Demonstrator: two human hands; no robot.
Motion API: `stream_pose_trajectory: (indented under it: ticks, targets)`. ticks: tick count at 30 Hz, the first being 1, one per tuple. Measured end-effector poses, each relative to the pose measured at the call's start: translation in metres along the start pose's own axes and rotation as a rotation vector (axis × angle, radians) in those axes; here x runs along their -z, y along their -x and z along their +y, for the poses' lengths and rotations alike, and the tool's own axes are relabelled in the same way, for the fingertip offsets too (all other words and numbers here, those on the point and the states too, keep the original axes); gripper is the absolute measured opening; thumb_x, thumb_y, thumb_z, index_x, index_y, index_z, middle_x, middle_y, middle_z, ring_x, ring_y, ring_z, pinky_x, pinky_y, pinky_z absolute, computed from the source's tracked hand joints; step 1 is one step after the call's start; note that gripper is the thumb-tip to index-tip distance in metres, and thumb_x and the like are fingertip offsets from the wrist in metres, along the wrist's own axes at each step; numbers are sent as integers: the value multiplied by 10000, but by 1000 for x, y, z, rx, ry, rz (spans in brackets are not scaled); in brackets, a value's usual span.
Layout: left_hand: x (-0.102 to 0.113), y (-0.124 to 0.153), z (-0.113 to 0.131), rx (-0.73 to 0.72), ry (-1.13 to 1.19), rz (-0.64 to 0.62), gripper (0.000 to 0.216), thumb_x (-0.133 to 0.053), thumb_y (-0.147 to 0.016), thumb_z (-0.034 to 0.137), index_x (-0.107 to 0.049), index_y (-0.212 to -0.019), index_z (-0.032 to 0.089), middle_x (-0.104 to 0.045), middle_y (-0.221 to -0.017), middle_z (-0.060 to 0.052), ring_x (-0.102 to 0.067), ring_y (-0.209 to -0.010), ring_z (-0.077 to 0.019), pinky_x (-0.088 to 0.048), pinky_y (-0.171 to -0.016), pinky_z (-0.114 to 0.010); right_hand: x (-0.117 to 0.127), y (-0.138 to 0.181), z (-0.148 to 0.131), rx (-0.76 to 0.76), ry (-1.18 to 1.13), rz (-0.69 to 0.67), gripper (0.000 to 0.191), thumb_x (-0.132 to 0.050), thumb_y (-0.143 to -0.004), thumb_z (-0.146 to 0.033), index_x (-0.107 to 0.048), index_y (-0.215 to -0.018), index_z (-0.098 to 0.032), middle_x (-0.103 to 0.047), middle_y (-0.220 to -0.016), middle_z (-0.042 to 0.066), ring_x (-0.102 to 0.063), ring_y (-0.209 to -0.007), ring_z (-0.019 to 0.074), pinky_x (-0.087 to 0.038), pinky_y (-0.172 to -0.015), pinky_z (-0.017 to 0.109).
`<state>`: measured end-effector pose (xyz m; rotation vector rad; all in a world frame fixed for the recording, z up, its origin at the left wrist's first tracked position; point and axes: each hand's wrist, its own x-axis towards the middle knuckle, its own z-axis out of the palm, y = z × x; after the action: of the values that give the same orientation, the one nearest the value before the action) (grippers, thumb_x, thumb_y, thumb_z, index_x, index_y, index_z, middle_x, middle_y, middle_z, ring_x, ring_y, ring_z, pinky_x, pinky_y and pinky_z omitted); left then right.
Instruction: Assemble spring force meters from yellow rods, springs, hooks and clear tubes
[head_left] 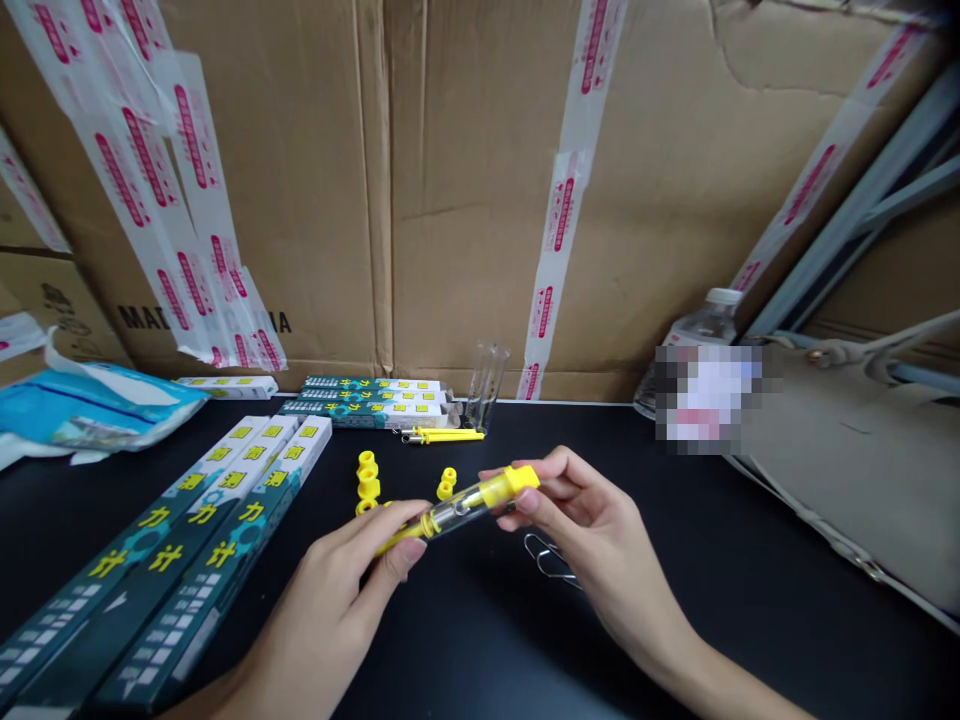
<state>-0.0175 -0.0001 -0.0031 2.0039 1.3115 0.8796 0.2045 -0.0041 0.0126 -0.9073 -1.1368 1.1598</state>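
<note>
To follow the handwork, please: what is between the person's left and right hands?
The head view shows a clear tube between left hand and right hand, with a yellow cap at its right end and a yellow piece at its left.

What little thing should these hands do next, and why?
Probably a gentle push: the right hand pinches the blocky yellow plastic cap at one end of the clear plastic tube, and the left hand holds the slim yellow rod at its other end. Whether the cap sits fully home is hard to tell, so pressing it inward seems sensible.
</note>
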Motion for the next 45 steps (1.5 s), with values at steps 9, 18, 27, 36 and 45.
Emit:
stream_pose_trajectory:
  ticks: [9,18,27,36,45]
  targets:
    - [0,-3,2,-1,-18,17,396,-467,-971,480,-721,-1167,248,-747,-988,-37,-686,-820,-210,-542,-861,-276,2,-1,2,-24,-14,-22,247,-814,-816,-325,-717,-1013,-213,-801,-923,44,-750,-740,165,-602,-739,266]
    - [0,-3,2,2,-11,14,360,-474,-975,475,-709,-1131,251,-726,-905,-15,-669,-807,-194,-527,-834,-248,-1,2,0,39,-3,-29,216,-818,-810,-293,-736,-1001,-231,-787,-873,17,-737,-777,151,-602,-758,245]
    - [2,-4,3,-24,-16,7,381,-475,-963,479,-731,-1101,234,-674,-728,-1,-646,-698,-193,-543,-821,-266,-1,-1,4,-35,-69,-11,211,-849,-773,-327,-685,-828,-207,-772,-895,27,-714,-837,169,-568,-801,269]
    - [1,-5,2,-25,-26,-4,373,-474,-963,468,-726,-1080,218,-662,-716,4,-632,-679,-176,-528,-725,-226,-6,4,1,-125,-318,-62,189,-817,-822,-243,-657,-914,-201,-791,-1057,71,-719,-1083,240,-488,-1063,438]
    - [1,-4,2,-20,-5,-21,370,-467,-973,464,-718,-1081,214,-650,-706,9,-625,-675,-169,-513,-707,-217,-6,3,5,-152,-394,-31,307,-817,-825,-195,-628,-1065,-220,-805,-1035,61,-731,-1075,235,-504,-1057,464]
